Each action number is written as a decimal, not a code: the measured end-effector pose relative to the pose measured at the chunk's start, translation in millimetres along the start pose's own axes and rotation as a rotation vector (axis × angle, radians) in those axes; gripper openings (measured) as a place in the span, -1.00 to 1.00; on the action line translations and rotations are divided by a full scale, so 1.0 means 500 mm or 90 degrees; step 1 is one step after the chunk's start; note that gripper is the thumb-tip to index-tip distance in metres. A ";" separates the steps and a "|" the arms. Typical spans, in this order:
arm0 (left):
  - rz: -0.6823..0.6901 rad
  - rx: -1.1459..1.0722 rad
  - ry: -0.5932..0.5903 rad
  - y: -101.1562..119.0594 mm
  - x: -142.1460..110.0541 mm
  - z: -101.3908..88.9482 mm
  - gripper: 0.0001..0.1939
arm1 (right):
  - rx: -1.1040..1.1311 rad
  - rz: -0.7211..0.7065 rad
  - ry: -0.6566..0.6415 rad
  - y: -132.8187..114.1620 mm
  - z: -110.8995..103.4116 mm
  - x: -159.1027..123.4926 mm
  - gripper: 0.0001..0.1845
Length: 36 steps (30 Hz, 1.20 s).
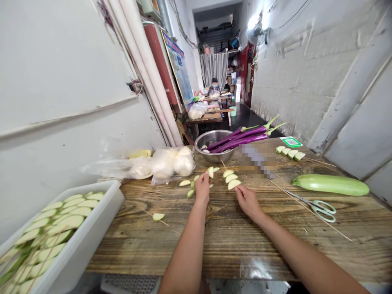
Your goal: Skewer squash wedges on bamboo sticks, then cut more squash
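Pinched in my left hand (202, 188) is a pale zucchini slice (210, 172). My right hand (247, 200) is closed on a wooden skewer (224, 165) that carries several half-round zucchini slices (231, 178); its bare tip points up and away from me. Loose zucchini pieces (185, 183) lie around my left hand on the wooden table (245, 237). Left of it, one slice (158, 217) rests on a thin stick. A filled skewer (290, 153) lies at the far right, beyond a whole zucchini (330, 184).
At the left edge stands a white bin (101, 216) of skewered slices. Behind my hands are bagged white vegetables (173, 162) and a steel bowl (214, 157) with purple eggplants (245, 138). Scissors (320, 208) lie at right beside loose skewers. A person (214, 86) sits far back.
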State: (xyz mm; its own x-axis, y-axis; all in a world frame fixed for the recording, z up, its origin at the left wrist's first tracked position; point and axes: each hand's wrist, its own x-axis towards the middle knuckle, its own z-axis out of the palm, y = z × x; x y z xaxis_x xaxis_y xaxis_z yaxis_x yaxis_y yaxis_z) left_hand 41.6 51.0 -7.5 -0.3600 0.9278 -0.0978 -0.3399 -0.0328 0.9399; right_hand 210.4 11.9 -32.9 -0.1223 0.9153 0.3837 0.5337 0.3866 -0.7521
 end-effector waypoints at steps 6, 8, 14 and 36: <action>-0.111 -0.220 -0.073 0.010 0.008 -0.009 -0.84 | -0.041 -0.108 -0.095 -0.018 -0.002 -0.019 -0.67; -0.120 -0.252 -0.094 0.012 0.012 -0.015 -0.81 | -0.051 -0.117 -0.116 -0.019 -0.003 -0.022 -0.68; -0.087 -0.217 -0.118 0.015 0.017 -0.028 -0.82 | -0.049 -0.117 -0.145 -0.021 -0.004 -0.025 -0.68; -0.261 -0.365 -0.050 0.020 0.033 -0.040 -0.90 | -0.082 -0.123 -0.186 -0.027 -0.007 -0.032 -0.67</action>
State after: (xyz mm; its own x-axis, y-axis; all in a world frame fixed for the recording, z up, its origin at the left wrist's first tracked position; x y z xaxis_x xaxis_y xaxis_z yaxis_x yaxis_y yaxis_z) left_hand 14.8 58.6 -6.4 -0.0486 0.9308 -0.3623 -0.8459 0.1545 0.5105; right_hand 208.1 -8.1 -27.1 -0.4549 0.8276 0.3288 0.5763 0.5550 -0.5998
